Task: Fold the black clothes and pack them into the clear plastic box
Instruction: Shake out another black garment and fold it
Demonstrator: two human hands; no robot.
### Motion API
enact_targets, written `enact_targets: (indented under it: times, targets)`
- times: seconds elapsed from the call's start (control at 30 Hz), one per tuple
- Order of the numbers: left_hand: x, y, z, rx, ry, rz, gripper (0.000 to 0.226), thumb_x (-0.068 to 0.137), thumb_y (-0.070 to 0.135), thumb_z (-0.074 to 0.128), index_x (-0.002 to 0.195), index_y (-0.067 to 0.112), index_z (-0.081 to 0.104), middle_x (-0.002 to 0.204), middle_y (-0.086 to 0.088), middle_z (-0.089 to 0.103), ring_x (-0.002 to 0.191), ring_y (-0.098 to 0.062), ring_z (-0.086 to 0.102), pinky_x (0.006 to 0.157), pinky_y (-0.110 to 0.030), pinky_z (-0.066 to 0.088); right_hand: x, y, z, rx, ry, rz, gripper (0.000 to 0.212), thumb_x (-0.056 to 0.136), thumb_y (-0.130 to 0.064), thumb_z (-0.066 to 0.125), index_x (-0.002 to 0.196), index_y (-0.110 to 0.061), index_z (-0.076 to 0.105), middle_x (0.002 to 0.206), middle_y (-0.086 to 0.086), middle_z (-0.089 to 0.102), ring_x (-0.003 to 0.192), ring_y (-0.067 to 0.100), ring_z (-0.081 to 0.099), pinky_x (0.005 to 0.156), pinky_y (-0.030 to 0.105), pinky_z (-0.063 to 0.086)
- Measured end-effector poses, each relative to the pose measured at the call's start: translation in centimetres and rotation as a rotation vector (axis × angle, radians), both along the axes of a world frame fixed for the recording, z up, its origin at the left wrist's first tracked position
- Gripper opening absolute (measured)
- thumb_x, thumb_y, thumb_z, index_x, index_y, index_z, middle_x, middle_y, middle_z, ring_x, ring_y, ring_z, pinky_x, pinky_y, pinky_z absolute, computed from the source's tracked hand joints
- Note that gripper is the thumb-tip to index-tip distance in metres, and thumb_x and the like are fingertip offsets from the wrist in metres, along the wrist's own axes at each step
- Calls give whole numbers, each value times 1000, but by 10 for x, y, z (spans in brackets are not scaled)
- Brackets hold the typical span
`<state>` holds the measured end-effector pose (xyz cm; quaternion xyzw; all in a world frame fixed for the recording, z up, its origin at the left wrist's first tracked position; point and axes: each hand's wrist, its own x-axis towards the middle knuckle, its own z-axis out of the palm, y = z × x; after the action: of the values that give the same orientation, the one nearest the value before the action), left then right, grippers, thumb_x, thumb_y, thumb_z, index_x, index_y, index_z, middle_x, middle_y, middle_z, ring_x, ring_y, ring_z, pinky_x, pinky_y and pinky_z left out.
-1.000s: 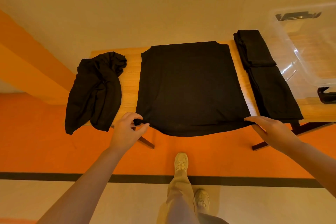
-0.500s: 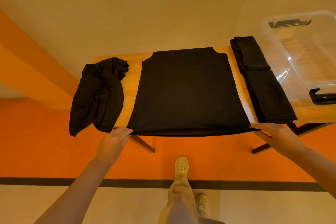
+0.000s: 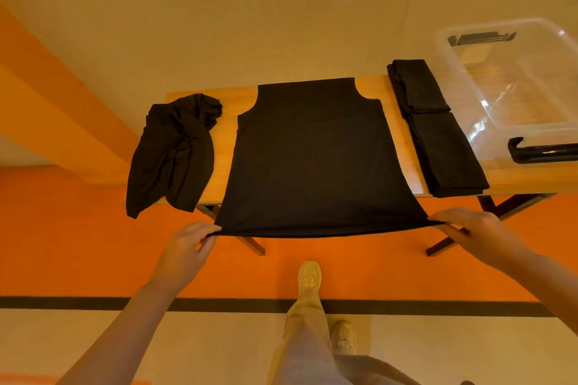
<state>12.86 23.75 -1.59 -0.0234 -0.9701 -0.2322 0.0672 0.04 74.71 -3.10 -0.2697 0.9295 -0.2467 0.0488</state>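
On the left end of the wooden table (image 3: 397, 131) lay a crumpled black garment (image 3: 175, 153). It was bunched up, and its lower part hung off the near edge of the table.

Next to it, in the middle, a black sleeveless top (image 3: 312, 159) was spread out flat. Its neck end pointed away from the person and its bottom hem hung past the near edge of the table. The left hand (image 3: 184, 250) pinched the left corner of that hem, with the thumb below and the fingers curled over the cloth. The right hand (image 3: 475, 231) held the right corner of the hem, with its fingers bent over the cloth. The hem was pulled tight in a line between the two hands.

To the right of the top sat a pile of folded black clothes (image 3: 434, 128), laid neatly in a long strip on the table.

At the far right stood the clear plastic box (image 3: 506, 78), open on top, with a black handle clip (image 3: 544, 151) on its near side. It was just beside the folded pile.

Below the table, the floor was orange, and the person's tan trousers and pale shoes (image 3: 309, 278) showed.
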Motion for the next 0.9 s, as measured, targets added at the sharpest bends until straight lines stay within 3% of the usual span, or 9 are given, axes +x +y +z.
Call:
enact_targets:
  times: [0.07,0.13,0.33,0.53,0.63,0.77,0.9]
  targets:
    - [1,3,6,22,13,25,29,81,-6,69,108,4,69,97,0,65,82,-9,61,69,-8,46,-1,0,3,23,23,13,35,78,-1,72,110,-15,67,102,-1,70,94,12,67,80,17,50]
    - [1,5,10,41,30,51,28,81,-6,68,107,4,69,96,3,63,80,-9,60,68,-8,47,-3,-1,7,7,58,22,35,78,0,72,110,-13,68,104,1,70,97,12,66,83,25,51]
    - [-6,10,22,97,54,125,24,85,-2,66,107,6,70,95,0,66,81,-7,60,69,-9,46,-8,-4,20,-95,7,-107,35,78,-1,72,109,-16,68,99,2,71,92,13,66,82,29,50]
    - [-31,14,38,259,43,268,19,91,6,62,106,14,70,92,3,64,81,-9,59,66,-8,44,-20,-14,39,-386,-249,-361,20,87,-14,64,98,-31,65,92,-12,67,86,-3,64,80,21,44]
    - [-52,11,45,288,48,303,17,92,9,60,105,16,69,89,2,65,78,-7,59,62,-11,44,-33,-24,52,-533,-306,-429,17,90,-14,61,96,-29,66,88,-12,69,84,-12,61,77,17,43]
    - [-90,0,49,307,70,315,17,92,11,61,107,13,70,91,-2,66,85,-14,61,72,-29,52,-64,-38,60,-606,-336,-495,13,91,-16,61,96,-25,67,83,-11,69,77,-13,62,74,15,41]
    - [-139,-17,54,395,59,352,17,91,16,63,106,15,71,95,-1,69,93,-10,63,83,-30,52,-105,-54,69,-637,-334,-522,13,90,-14,61,92,-24,68,76,-18,71,75,-5,66,68,11,51]
